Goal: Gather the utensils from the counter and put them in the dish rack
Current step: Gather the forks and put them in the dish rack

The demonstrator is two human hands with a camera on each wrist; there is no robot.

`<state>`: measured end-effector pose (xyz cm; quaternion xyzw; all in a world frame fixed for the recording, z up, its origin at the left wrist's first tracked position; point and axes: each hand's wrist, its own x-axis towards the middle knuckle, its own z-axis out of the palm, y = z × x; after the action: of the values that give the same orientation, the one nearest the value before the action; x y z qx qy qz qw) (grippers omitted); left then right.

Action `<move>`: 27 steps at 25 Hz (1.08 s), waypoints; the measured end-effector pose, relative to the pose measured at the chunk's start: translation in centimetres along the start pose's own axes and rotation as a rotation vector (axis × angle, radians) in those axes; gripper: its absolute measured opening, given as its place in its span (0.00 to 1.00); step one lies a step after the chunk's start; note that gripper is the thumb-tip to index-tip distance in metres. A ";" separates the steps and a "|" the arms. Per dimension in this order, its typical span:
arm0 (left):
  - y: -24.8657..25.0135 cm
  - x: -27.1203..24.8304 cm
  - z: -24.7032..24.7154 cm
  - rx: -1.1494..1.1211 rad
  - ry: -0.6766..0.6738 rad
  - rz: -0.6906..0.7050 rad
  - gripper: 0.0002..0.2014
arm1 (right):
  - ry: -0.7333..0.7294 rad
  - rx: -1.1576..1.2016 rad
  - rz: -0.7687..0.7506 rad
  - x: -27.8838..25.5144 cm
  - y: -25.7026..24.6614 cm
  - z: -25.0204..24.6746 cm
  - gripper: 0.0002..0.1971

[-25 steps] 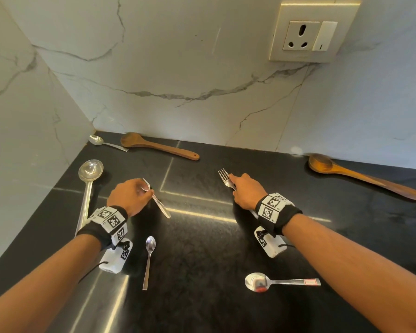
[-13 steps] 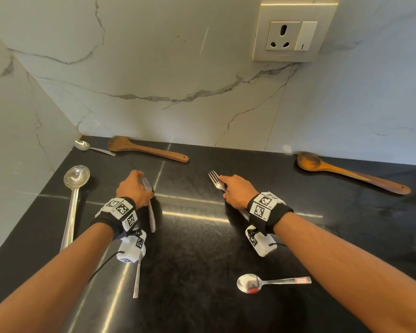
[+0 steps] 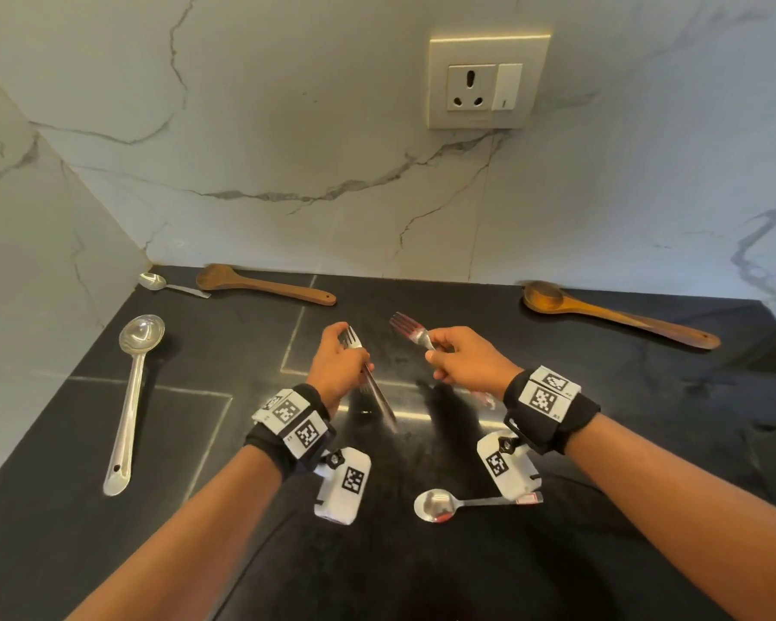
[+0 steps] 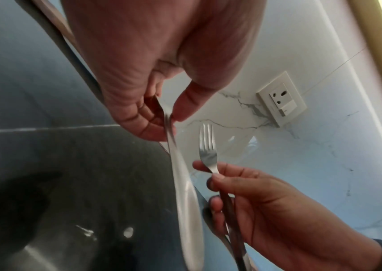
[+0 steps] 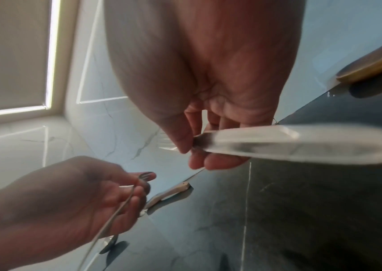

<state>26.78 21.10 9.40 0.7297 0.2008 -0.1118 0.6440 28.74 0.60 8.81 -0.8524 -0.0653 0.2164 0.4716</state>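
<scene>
My left hand [image 3: 345, 340] pinches a steel fork [image 3: 377, 392] near its neck, tines up and handle slanting down toward me. In the left wrist view the thumb and fingers [image 4: 148, 121] clamp that fork's handle [image 4: 185, 192]. My right hand [image 3: 437, 351] grips a second fork [image 3: 406, 327], tines pointing up and left, lifted off the black counter [image 3: 646, 419]. The right wrist view shows its blurred handle [image 5: 301, 146] held in the right hand [image 5: 192, 152]. Both hands are close together above the counter's middle. No dish rack is in view.
A steel ladle [image 3: 131, 396] lies at the left, a small spoon [image 3: 153, 282] and a wooden spatula [image 3: 261, 284] by the back wall, a wooden spoon [image 3: 601, 313] at the back right. A steel spoon [image 3: 440, 506] lies near me. A wall socket [image 3: 484, 82] sits above.
Both hands have lifted their forks off the counter and drawn closer together. The left fork's handle now hangs free above the surface.
</scene>
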 end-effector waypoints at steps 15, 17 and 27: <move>2.1 -7.4 16.0 -0.304 -0.423 -0.019 0.19 | 0.394 0.285 -0.015 -13.9 4.9 -5.9 0.12; 2.4 -8.6 19.0 -0.253 -0.511 0.043 0.19 | 0.426 0.259 -0.011 -15.6 6.2 -7.4 0.12; 4.5 -15.5 32.9 -0.105 -0.638 0.347 0.19 | 0.362 0.478 -0.037 -24.7 12.5 -17.1 0.11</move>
<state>18.04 -14.05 15.12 0.6471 -0.1313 -0.2126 0.7203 12.76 -27.24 13.90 -0.7407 0.0569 0.0614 0.6666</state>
